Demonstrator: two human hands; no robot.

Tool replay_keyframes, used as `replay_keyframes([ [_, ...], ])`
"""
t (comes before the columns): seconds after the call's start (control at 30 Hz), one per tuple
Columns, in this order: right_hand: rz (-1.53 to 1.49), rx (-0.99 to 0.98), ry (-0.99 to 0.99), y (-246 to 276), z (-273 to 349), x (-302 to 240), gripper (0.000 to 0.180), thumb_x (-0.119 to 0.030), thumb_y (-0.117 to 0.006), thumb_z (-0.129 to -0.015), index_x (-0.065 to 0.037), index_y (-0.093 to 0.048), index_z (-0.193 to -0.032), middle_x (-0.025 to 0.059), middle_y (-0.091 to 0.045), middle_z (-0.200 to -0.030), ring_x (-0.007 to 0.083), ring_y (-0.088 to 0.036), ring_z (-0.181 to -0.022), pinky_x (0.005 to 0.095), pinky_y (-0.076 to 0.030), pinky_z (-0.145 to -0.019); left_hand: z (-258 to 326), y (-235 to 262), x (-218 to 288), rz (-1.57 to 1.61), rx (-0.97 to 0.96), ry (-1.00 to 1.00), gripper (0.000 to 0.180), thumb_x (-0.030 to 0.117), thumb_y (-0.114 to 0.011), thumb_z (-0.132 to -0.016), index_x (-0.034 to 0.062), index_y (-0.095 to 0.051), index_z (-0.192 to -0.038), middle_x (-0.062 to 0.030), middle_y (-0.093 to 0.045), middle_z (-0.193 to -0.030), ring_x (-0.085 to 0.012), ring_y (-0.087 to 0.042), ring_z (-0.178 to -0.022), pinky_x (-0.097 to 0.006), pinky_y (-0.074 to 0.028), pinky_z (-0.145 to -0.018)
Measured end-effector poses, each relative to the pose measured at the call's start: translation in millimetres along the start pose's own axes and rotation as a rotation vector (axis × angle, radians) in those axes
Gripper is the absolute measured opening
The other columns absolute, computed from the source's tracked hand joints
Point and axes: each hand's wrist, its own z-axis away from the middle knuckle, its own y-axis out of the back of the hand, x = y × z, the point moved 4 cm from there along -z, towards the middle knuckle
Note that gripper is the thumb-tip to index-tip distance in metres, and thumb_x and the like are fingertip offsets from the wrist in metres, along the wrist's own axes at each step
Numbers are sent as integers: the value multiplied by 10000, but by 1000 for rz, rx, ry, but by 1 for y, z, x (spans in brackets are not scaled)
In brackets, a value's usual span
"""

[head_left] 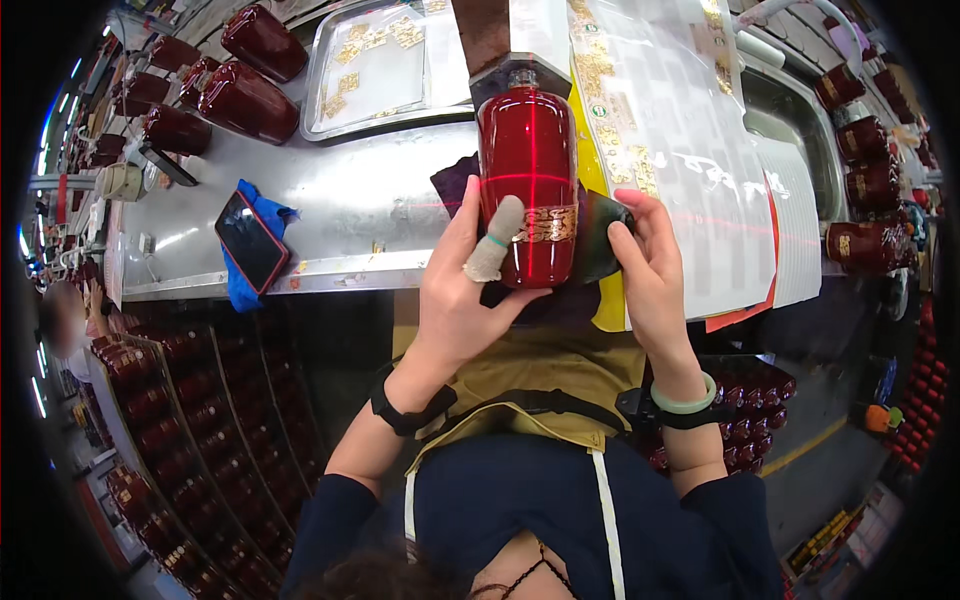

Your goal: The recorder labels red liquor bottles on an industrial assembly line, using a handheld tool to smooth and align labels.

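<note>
A glossy dark red glass bottle (pixel 522 135) lies in front of me, its clear neck pointing away. A gold patterned decal (pixel 550 232) sits on its lower part, and red laser lines cross the glass. My left hand (pixel 452 305) is closed on the bottle's left side and base, one finger covered by a pale finger cot (pixel 492 250). To the right of the bottle, my right hand (pixel 655 290) pinches a dark green, smooth, flexible-looking piece (pixel 600 240) between thumb and fingers. Part of that piece is hidden behind the bottle. A dark cloth (pixel 456 180) lies under the bottle.
At left a phone (pixel 250 240) rests on a blue cloth (pixel 243 292). Several red bottles (pixel 248 102) stand behind it. A metal tray (pixel 318 112) holds gold decals; decal sheets (pixel 690 170) cover the right side, near a sink (pixel 785 112). Bottle racks (pixel 170 430) stand below left.
</note>
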Motion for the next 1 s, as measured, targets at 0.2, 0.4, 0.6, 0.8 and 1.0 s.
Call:
replay_keyframes([
  [0.2,121,-35,87,-8,2,-16,275,-22,-625,-1011,33,-578,-1277,83,-642,-1175,113,-611,-1071,262,-502,-931,2,1,-13,103,62,93,950,-25,-861,-703,40,-455,-1559,-224,-493,-1561,-383,-523,-1412,-430,-467,-1122],
  [0.4,166,-18,152,-22,-1,-34,244,11,-654,-974,36,-626,-1216,74,-685,-1051,83,-633,-928,233,-535,-761,-11,8,14,-63,70,-45,864,43,-887,-636,-69,-561,-1428,-279,-536,-1496,-439,-547,-1368,-537,-444,-1132],
  [0.6,221,-25,127,-43,-3,-36,227,-16,-706,-936,14,-673,-1158,56,-709,-985,56,-638,-830,209,-511,-674,-7,3,22,-26,152,44,977,59,-904,-605,-76,-492,-1481,-241,-532,-1509,-421,-521,-1381,-510,-443,-1122],
  [0.8,258,178,432,-20,-15,-74,261,-6,-707,-949,7,-673,-1207,60,-714,-1010,103,-664,-869,262,-538,-790,0,7,9,39,75,64,960,-2,-881,-692,-46,-430,-1539,-258,-498,-1526,-397,-535,-1354,-443,-468,-1097],
  [1.0,769,30,927,-22,-11,-78,246,31,-768,-816,-52,-747,-1047,67,-734,-1018,179,-680,-867,305,-547,-772,-8,5,11,-49,115,-1,856,-14,-873,-655,-47,-543,-1445,-251,-503,-1520,-418,-558,-1332,-470,-480,-1090],
])
